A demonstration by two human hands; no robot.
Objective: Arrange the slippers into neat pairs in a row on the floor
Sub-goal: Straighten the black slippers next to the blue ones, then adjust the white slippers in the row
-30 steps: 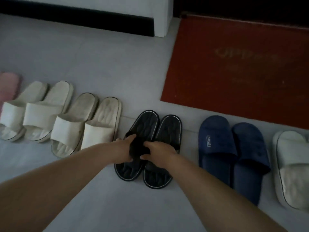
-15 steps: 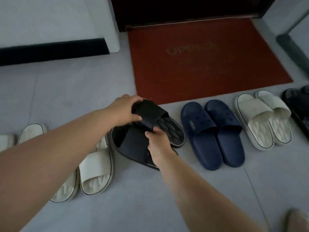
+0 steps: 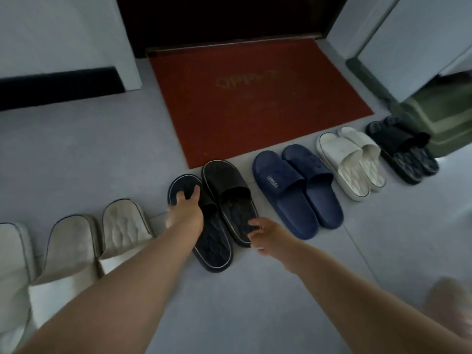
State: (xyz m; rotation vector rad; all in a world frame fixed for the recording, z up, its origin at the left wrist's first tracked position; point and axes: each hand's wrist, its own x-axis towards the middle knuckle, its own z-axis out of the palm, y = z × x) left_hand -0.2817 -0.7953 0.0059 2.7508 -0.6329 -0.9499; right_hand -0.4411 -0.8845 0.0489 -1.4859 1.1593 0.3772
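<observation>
Now left hand [image 3: 185,213] grip curls round black quilted-sole slipper [image 3: 214,246]; right hand [image 3: 268,237] grip slack by twin [image 3: 229,185] heel.

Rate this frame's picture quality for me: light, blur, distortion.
Head view: dim and bluish, no glare; the right hand is smeared by motion; the pale shape at the bottom right corner is too blurred to identify; the left hand gripping the black slipper is sharper; wide-angle distortion tilts the walls; the red doormat lettering is faint.
</observation>
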